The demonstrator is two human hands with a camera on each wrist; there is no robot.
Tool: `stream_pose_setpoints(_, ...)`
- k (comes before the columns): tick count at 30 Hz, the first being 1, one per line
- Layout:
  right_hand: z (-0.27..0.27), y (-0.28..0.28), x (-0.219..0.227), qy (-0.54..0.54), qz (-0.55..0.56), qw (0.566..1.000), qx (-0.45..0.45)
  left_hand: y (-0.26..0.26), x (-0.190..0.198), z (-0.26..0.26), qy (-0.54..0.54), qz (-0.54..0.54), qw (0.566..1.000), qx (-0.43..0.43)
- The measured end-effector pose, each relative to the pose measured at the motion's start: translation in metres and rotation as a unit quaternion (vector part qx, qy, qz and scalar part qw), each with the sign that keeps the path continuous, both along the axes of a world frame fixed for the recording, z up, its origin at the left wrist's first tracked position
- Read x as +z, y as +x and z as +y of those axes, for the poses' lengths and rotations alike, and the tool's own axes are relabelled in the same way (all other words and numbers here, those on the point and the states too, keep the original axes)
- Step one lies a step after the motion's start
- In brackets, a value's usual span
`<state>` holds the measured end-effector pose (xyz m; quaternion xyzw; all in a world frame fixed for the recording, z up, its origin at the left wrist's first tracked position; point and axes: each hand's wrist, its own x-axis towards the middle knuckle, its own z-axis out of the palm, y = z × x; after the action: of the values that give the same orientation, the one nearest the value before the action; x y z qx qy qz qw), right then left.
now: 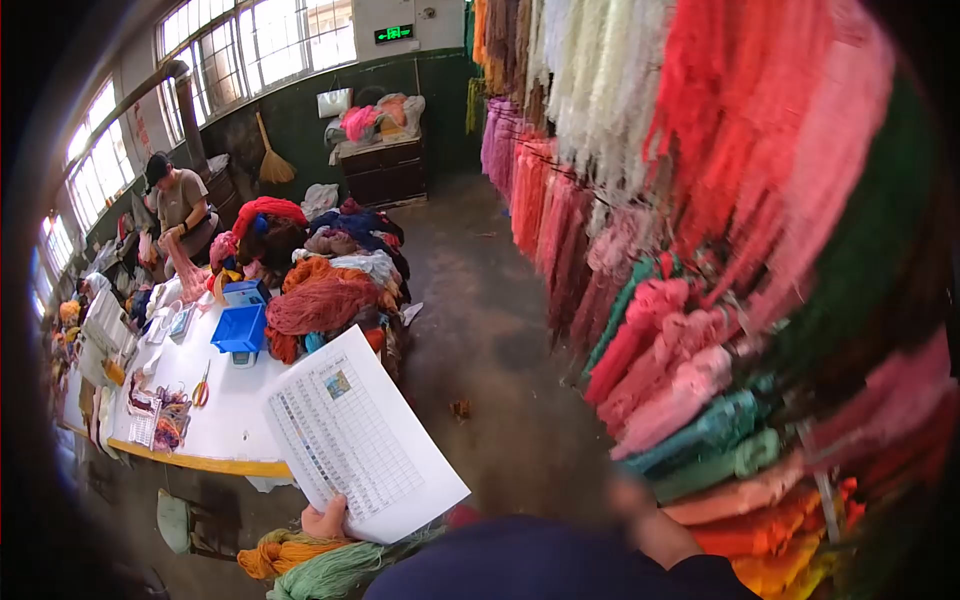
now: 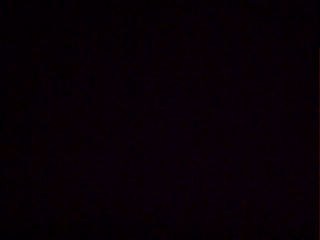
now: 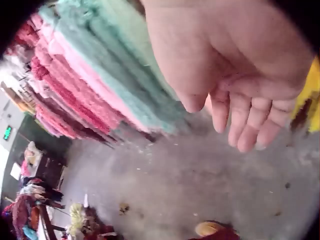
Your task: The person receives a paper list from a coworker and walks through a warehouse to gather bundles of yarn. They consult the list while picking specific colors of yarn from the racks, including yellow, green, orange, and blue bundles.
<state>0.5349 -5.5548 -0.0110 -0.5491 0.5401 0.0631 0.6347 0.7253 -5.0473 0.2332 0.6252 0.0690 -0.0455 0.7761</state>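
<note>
The left hand (image 1: 325,522) grips a printed sheet (image 1: 375,450) by its near left edge, next to orange yarn (image 1: 283,553) and green yarn (image 1: 335,572); a white table (image 1: 245,425) stands on the left. The right hand (image 3: 230,65), fingers loosely bent, holds nothing near the hanging skeins (image 3: 107,75) on the right

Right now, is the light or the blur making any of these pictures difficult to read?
Head view: windows washed out by glare, edges bowed by lens distortion, right hand blurred. Left wrist view: almost entirely black. Right wrist view: dark corners, tilted scene, hanging yarn rather soft.
</note>
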Motion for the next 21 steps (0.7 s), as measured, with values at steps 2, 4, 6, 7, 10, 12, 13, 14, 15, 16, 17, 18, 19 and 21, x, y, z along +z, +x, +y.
stream_pose_setpoints(2,-0.019,0.088,0.018,-0.040,-0.053,0.997,0.044,0.046,0.000,-0.022,-0.018,-0.024,1.000,0.005)
stream_pose_setpoints(4,-0.035,0.166,0.027,-0.015,-0.111,0.992,0.053,0.090,-0.003,-0.046,-0.002,-0.003,1.000,0.028)
stream_pose_setpoints(6,-0.046,0.229,0.026,-0.014,-0.127,0.989,0.077,0.146,-0.009,-0.071,0.013,0.006,0.999,0.040)
stream_pose_setpoints(7,-0.050,0.261,0.022,-0.012,-0.138,0.986,0.092,0.177,-0.015,-0.083,0.028,0.006,0.999,0.034)
stream_pose_setpoints(10,-0.074,0.332,-0.001,-0.006,-0.112,0.980,0.163,0.286,-0.038,-0.111,0.024,-0.015,0.999,0.018)
stream_pose_setpoints(12,-0.090,0.376,0.009,0.012,-0.063,0.987,0.150,0.348,-0.032,-0.143,0.004,-0.007,1.000,0.027)
stream_pose_setpoints(13,-0.098,0.398,0.017,0.030,-0.055,0.988,0.143,0.375,-0.013,-0.161,-0.002,-0.001,1.000,0.029)
stream_pose_setpoints(14,-0.108,0.421,0.028,0.027,-0.046,0.988,0.148,0.401,0.007,-0.178,0.018,0.019,1.000,0.007)
stream_pose_setpoints(15,-0.118,0.446,0.038,0.018,-0.048,0.989,0.140,0.423,0.016,-0.191,0.040,0.039,0.998,-0.014)
stream_pose_setpoints(16,-0.126,0.474,0.044,0.012,-0.056,0.990,0.129,0.452,0.011,-0.197,0.018,0.026,0.998,-0.050)
stream_pose_setpoints(17,-0.135,0.502,0.043,0.020,-0.055,0.990,0.130,0.478,0.010,-0.206,0.025,0.028,0.998,-0.049)
stream_pose_setpoints(18,-0.146,0.524,0.035,0.036,-0.073,0.992,0.093,0.497,0.009,-0.217,0.023,0.018,0.998,-0.061)
stream_pose_setpoints(19,-0.156,0.547,0.030,0.048,-0.091,0.993,0.052,0.521,0.007,-0.228,0.017,0.008,0.997,-0.077)
stream_pose_setpoints(21,-0.176,0.602,0.015,0.048,-0.072,0.995,0.048,0.572,0.000,-0.249,0.000,0.006,0.997,-0.078)
